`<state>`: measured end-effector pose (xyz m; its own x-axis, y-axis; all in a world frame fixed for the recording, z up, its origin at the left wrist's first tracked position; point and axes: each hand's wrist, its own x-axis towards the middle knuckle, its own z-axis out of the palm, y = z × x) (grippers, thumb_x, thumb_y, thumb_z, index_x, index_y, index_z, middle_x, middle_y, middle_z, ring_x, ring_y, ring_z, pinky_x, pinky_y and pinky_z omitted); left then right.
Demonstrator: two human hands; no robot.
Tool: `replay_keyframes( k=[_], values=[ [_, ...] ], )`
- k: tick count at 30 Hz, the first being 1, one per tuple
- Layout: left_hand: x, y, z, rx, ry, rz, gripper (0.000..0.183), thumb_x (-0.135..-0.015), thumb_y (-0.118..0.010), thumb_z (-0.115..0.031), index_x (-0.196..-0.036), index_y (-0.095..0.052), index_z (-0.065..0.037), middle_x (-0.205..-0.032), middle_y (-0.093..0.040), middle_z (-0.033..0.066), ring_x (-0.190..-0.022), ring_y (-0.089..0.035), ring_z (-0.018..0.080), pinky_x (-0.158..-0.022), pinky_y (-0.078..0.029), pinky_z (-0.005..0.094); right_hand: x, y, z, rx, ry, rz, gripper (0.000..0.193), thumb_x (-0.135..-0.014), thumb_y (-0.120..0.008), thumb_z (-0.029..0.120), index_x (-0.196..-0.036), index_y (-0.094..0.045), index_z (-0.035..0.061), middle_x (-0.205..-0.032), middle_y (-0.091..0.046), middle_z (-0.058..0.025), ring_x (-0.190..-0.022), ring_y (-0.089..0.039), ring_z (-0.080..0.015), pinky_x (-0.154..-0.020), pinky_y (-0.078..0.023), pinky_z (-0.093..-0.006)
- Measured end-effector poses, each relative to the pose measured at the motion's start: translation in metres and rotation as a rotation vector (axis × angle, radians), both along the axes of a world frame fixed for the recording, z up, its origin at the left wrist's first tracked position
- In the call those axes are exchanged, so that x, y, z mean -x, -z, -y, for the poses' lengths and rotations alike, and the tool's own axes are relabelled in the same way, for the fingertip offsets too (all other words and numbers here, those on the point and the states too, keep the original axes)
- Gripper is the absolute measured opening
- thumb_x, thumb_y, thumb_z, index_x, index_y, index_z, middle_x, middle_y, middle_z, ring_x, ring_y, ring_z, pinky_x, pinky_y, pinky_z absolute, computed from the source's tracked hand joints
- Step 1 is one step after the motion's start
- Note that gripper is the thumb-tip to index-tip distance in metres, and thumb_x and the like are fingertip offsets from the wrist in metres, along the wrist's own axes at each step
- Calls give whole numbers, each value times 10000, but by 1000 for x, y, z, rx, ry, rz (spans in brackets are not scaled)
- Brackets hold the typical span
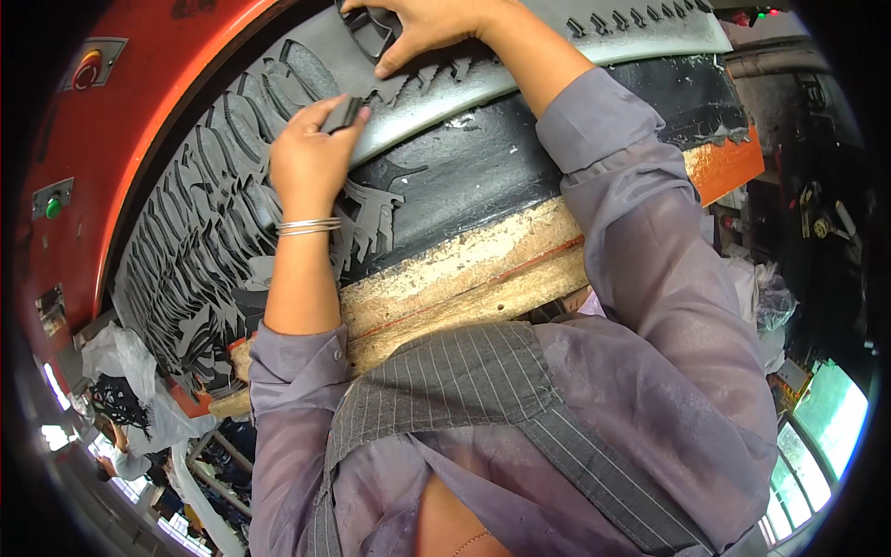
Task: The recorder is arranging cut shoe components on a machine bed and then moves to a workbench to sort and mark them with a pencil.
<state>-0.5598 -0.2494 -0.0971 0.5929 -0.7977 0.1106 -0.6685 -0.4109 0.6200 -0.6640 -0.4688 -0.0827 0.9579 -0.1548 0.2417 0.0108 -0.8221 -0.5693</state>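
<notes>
Our left hand (309,162) has its fingers clamped on a small dark grey block (342,114), raised over the left part of the desk (473,167), beside crowded cut pieces (190,237). Our right hand (433,26) has its fingers clasped on a black cutting die (358,28) toward the desk's far side. Past the left near corner, we see a white plastic bag (167,408) with black strips (119,401) bunched at it; whether inside is unclear.

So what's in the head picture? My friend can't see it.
A person's left hand pinches a dark block; the right hand holds a black cutting die on a grey sheet. Grey strips crowd the left, near a red machine.
</notes>
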Motion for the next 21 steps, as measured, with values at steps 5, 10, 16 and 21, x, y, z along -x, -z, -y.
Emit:
replay_keyframes(
  k=[5,10,16,21],
  values=[
    [6,14,-9,69,66,298,301,-701,-713,-191,-1001,-700,-193,-1071,-669,-26,-932,-630,201,-785,-522,324,-15,7,-16,94,-106,102,857,-577,-830,408,-1272,-486,43,-1223,-554,-197,-1129,-533,-363,-956,-436,-411],
    [5,10,-12,117,54,275,316,-675,-735,-189,-988,-702,-161,-1051,-673,-23,-902,-629,196,-772,-519,303,-25,7,-18,133,-104,-51,885,-595,-830,355,-1354,-442,117,-1383,-418,-260,-1333,-347,-372,-1096,-290,-434],
    [-9,-13,-30,300,-16,-43,425,-652,-826,-300,-1014,-691,-124,-1113,-613,123,-889,-603,265,-827,-498,313,-26,7,-23,104,-80,-133,898,-602,-827,355,-1379,-426,148,-1422,-386,-235,-1390,-269,-327,-1137,-166,-473],
    [-11,-46,-88,382,38,-775,464,-740,-772,-166,-1144,-601,-15,-1104,-596,73,-892,-562,135,-808,-471,269,-26,6,-28,117,-37,-137,941,-575,-848,401,-1379,-424,156,-1419,-409,-194,-1386,-282,-309,-1143,-156,-486]
  ],
)
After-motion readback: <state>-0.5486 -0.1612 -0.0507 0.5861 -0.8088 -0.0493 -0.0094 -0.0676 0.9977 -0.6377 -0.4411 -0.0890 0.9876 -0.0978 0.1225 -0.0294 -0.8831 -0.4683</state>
